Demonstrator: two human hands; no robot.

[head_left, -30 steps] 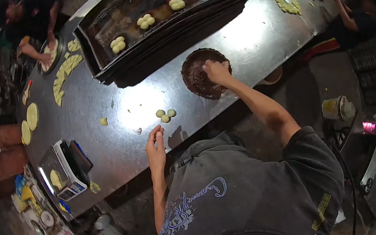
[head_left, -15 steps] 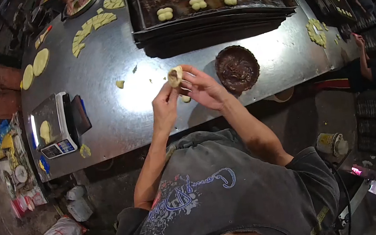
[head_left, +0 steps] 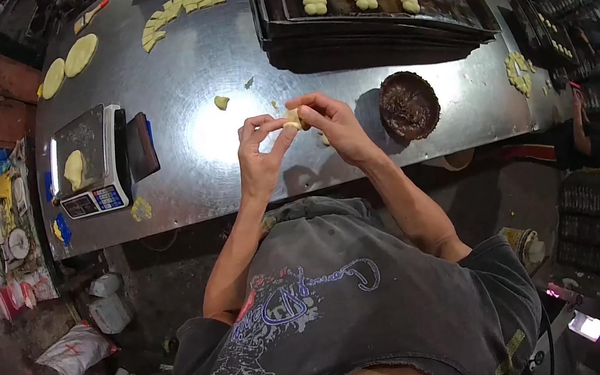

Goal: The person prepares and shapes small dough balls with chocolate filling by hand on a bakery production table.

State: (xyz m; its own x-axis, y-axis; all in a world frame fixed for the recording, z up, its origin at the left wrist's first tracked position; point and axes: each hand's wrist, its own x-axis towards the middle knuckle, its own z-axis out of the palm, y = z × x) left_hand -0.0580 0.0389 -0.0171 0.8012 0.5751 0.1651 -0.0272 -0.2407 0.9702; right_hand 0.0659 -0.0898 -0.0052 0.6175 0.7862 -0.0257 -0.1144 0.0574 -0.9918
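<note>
A small piece of pale dough (head_left: 293, 117) is pinched between my two hands above the metal table. My left hand (head_left: 260, 151) grips its left side with thumb and fingers. On the other side my right hand (head_left: 336, 126) holds it with thumb and index finger. My fingers cover most of the dough. A dough ball (head_left: 324, 139) lies on the table behind my right hand, partly hidden. To the right stands a round bowl (head_left: 410, 106) of dark brown filling. A dough scrap (head_left: 222, 102) rests beyond my left hand.
Stacked baking trays (head_left: 379, 42) hold clusters of dough balls at the back. A digital scale (head_left: 88, 161) with dough on it stands left, beside a dark flat block (head_left: 142, 145). Cut dough pieces (head_left: 180, 7) and flat dough rounds (head_left: 80, 56) lie farther back. Another person (head_left: 587, 133) is at right.
My fingers have closed over the dough, and the dark filling that showed in its opening is now hidden. The camera view has shifted, so the table items appear farther right.
</note>
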